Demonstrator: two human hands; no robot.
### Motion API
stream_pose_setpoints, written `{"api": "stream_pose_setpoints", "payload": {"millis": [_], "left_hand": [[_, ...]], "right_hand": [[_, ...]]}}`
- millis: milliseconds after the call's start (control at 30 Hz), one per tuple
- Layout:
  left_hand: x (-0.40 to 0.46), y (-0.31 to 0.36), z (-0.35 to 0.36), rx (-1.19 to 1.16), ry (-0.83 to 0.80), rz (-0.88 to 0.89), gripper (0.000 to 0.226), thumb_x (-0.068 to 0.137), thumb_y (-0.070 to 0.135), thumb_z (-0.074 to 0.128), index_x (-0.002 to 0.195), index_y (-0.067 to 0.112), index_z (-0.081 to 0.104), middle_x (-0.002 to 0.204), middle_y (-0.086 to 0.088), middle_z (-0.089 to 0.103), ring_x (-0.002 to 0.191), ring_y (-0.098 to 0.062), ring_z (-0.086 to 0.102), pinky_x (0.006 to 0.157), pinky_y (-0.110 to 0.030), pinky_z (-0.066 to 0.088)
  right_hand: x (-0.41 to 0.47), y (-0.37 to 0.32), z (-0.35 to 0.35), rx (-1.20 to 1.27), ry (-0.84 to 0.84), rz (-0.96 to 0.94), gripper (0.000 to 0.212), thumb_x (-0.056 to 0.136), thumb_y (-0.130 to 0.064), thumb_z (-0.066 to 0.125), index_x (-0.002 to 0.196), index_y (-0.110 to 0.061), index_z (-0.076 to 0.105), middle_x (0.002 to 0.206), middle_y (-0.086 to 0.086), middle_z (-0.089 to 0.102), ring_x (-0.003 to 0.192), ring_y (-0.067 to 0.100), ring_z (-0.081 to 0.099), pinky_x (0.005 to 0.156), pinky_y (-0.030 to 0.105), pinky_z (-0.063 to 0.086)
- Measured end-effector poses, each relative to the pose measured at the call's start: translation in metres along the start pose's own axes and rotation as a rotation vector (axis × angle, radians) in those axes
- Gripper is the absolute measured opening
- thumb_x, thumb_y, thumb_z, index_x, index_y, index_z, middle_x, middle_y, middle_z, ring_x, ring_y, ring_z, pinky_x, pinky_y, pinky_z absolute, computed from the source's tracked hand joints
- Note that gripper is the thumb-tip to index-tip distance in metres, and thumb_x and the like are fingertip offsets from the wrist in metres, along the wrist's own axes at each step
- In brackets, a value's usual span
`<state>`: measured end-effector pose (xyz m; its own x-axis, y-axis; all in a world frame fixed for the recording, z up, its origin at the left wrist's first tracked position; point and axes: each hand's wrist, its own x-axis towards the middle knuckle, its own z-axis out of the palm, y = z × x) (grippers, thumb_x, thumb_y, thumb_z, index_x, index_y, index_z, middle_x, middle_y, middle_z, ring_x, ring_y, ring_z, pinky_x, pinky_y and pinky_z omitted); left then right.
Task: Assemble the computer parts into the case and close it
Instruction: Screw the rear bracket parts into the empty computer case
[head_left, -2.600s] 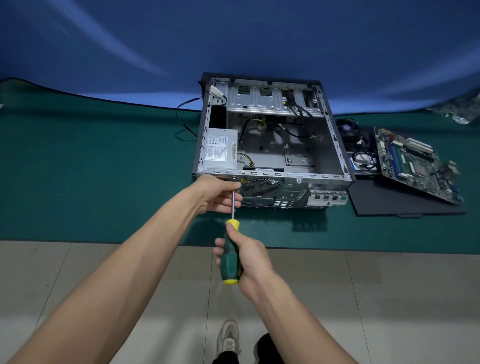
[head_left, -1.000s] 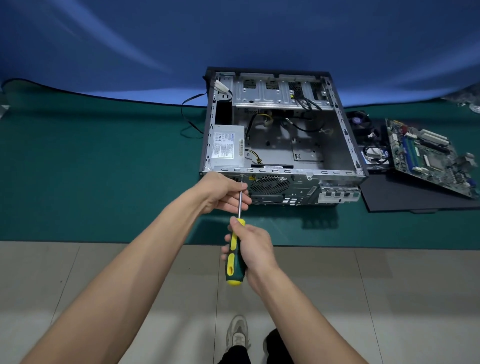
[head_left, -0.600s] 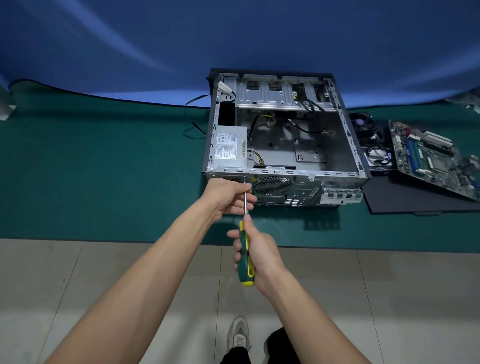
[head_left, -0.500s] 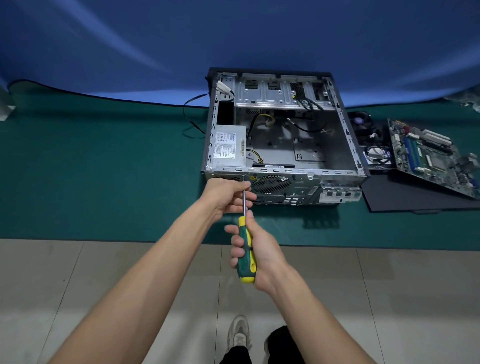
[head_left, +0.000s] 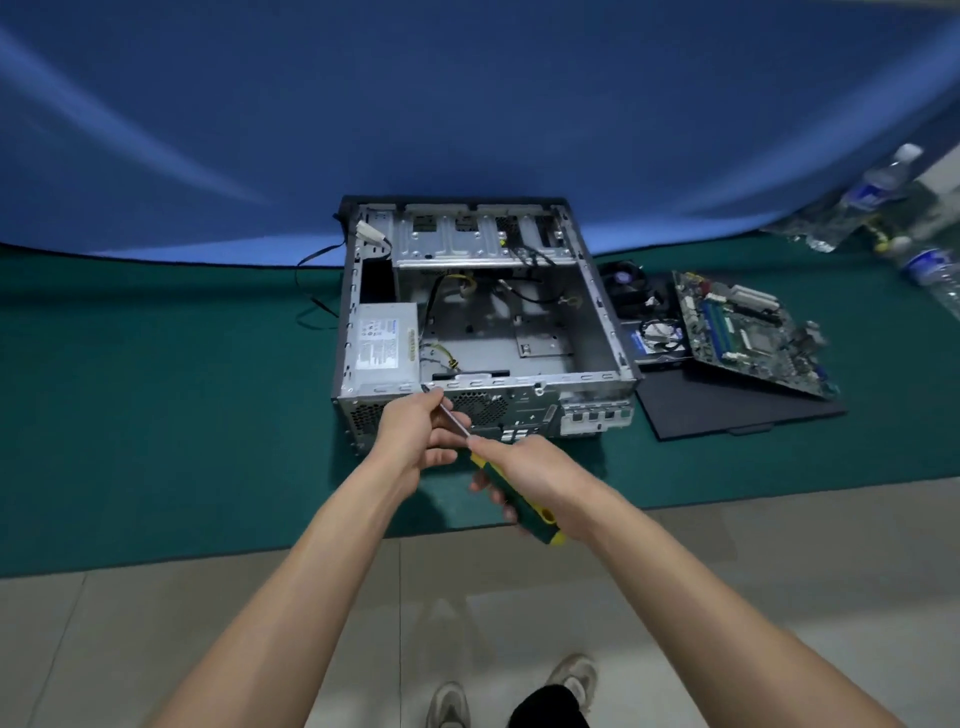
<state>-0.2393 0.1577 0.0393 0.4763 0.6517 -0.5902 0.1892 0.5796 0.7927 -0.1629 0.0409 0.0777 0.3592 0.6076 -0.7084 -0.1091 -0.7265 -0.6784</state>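
Note:
An open grey computer case (head_left: 602, 312) lies on its side on a green mat, with the power supply (head_left: 384, 343) in its near left corner. My right hand (head_left: 535, 473) grips the green and yellow handle of a screwdriver (head_left: 519, 501), which slants up to the left. Its tip touches the case's rear top edge beside the power supply. My left hand (head_left: 415, 441) pinches the metal shaft close to the tip. The motherboard (head_left: 743, 332) leans tilted to the right of the case, resting on the black side panel (head_left: 727, 410).
A cooler fan (head_left: 623, 280) and a drive with coiled cable (head_left: 660, 338) lie between case and motherboard. Plastic water bottles (head_left: 857, 208) lie at the far right. A black cable (head_left: 317, 291) trails left of the case. Blue backdrop behind; grey tiled floor and my shoes nearest me.
The screwdriver has tilted from nearly upright to slanting, its handle swung right. My view shifted, so the case sits lower and left of where it was. Both hands keep their hold.

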Motion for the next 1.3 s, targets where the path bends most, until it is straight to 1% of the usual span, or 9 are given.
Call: {"api": "stream_pose_setpoints", "payload": {"millis": [133, 267, 433, 533, 667, 933, 1033, 1133, 1300], "left_hand": [[0.002, 0.022, 0.03, 0.042, -0.012, 0.098, 0.029, 0.099, 0.027, 0.044, 0.08, 0.007, 0.054, 0.053, -0.005, 0.059, 0.035, -0.012, 0.05, 0.034, -0.017, 0.036], [0.012, 0.037, 0.072, 0.119, -0.055, 0.145, 0.03, 0.099, 0.023, 0.043, 0.076, 0.007, 0.054, 0.05, -0.003, 0.059, 0.034, -0.012, 0.048, 0.034, -0.016, 0.035], [0.038, 0.042, 0.128, 0.268, -0.075, 0.178, 0.03, 0.097, 0.015, 0.047, 0.069, 0.007, 0.053, 0.045, -0.002, 0.054, 0.033, -0.014, 0.045, 0.036, -0.019, 0.033], [0.06, 0.045, 0.16, 0.443, 0.005, 0.237, 0.036, 0.095, 0.015, 0.049, 0.059, 0.011, 0.045, 0.043, -0.001, 0.042, 0.035, -0.015, 0.037, 0.04, -0.023, 0.03], [0.092, 0.051, 0.2, 0.736, 0.199, 0.368, 0.041, 0.088, 0.018, 0.051, 0.054, 0.018, 0.028, 0.043, 0.009, 0.026, 0.043, -0.013, 0.027, 0.048, -0.024, 0.026], [0.151, 0.046, 0.26, 1.008, 0.432, 0.448, 0.035, 0.083, 0.021, 0.051, 0.054, 0.016, 0.031, 0.047, 0.004, 0.037, 0.048, -0.017, 0.037, 0.046, -0.026, 0.022], [0.16, 0.039, 0.266, 1.153, 0.507, 0.501, 0.042, 0.083, 0.018, 0.053, 0.052, 0.018, 0.025, 0.047, 0.006, 0.033, 0.048, -0.022, 0.034, 0.046, -0.028, 0.017], [0.166, 0.035, 0.265, 1.189, 0.533, 0.507, 0.038, 0.082, 0.015, 0.056, 0.055, 0.017, 0.029, 0.05, 0.003, 0.036, 0.05, -0.025, 0.036, 0.05, -0.028, 0.022], [0.169, 0.032, 0.264, 1.198, 0.536, 0.53, 0.04, 0.081, 0.015, 0.056, 0.055, 0.018, 0.026, 0.049, 0.001, 0.038, 0.049, -0.025, 0.035, 0.049, -0.029, 0.02]], "right_hand": [[0.0, -0.016, -0.04, -0.119, 0.102, -0.132, 0.05, 0.091, -0.05, 0.053, 0.07, -0.006, 0.064, 0.051, 0.003, 0.052, 0.041, 0.018, 0.046, 0.041, 0.022, 0.036], [0.013, -0.027, -0.086, -0.457, 0.334, -0.226, 0.053, 0.09, -0.058, 0.045, 0.068, -0.011, 0.053, 0.062, 0.002, 0.06, 0.054, 0.024, 0.056, 0.057, 0.032, 0.045], [0.043, -0.031, -0.152, -0.35, 0.413, -0.31, 0.058, 0.092, -0.058, 0.043, 0.074, -0.005, 0.056, 0.062, 0.003, 0.055, 0.061, 0.025, 0.054, 0.061, 0.033, 0.042], [0.069, -0.026, -0.188, -0.225, 0.397, -0.342, 0.05, 0.097, -0.052, 0.037, 0.073, -0.01, 0.05, 0.071, 0.008, 0.061, 0.066, 0.024, 0.055, 0.065, 0.035, 0.041], [0.107, -0.015, -0.227, -0.129, 0.35, -0.307, 0.048, 0.098, -0.045, 0.038, 0.093, -0.002, 0.06, 0.079, 0.011, 0.063, 0.067, 0.023, 0.055, 0.063, 0.033, 0.039], [0.178, 0.011, -0.263, -0.05, 0.235, -0.161, 0.03, 0.096, -0.032, 0.05, 0.08, -0.008, 0.056, 0.073, 0.009, 0.063, 0.065, 0.025, 0.06, 0.071, 0.042, 0.052], [0.199, 0.017, -0.269, -0.164, 0.232, -0.118, 0.029, 0.091, -0.031, 0.054, 0.068, -0.014, 0.051, 0.071, 0.009, 0.064, 0.067, 0.026, 0.06, 0.066, 0.034, 0.049], [0.215, 0.019, -0.268, -0.325, 0.209, -0.07, 0.039, 0.087, -0.034, 0.059, 0.056, -0.018, 0.041, 0.056, 0.001, 0.047, 0.057, 0.02, 0.046, 0.052, 0.029, 0.033], [0.234, 0.016, -0.253, -0.592, 0.177, -0.026, 0.025, 0.091, -0.033, 0.055, 0.077, -0.013, 0.054, 0.082, 0.006, 0.059, 0.078, 0.026, 0.056, 0.061, 0.026, 0.038]]}}
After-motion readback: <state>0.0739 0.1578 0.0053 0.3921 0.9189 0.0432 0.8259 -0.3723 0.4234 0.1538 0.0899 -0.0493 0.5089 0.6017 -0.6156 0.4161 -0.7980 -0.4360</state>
